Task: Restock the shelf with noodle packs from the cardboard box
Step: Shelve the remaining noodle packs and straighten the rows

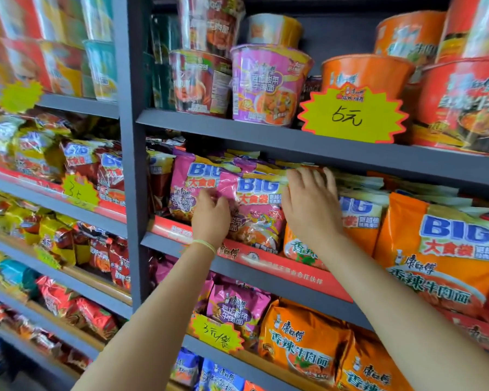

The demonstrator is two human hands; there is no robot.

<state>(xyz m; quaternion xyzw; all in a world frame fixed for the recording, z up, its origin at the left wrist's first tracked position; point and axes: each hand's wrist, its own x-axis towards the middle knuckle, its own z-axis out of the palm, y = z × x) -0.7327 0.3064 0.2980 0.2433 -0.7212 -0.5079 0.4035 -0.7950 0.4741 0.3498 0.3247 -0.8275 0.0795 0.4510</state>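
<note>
Pink noodle pack (251, 213) may slide off the shelf (266, 266): left hand (211, 218) pinches its edge, right hand (311, 204) presses flat, fingers straight.

Bare forearms without sleeves; a thin pale-green band (205, 244) circles the left wrist.

Purple noodle packs (192, 190) crowd left of the left grip (211, 218); orange packs (441, 249) block right of the right grip (311, 204); the shelf board (266, 142) sits close overhead.

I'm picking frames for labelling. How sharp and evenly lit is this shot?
Head view: centre sharp, the pink pack and price tag legible; the left packs smear into blur; shelf edges bow from the wide lens; glare glints on wrappers.
</note>
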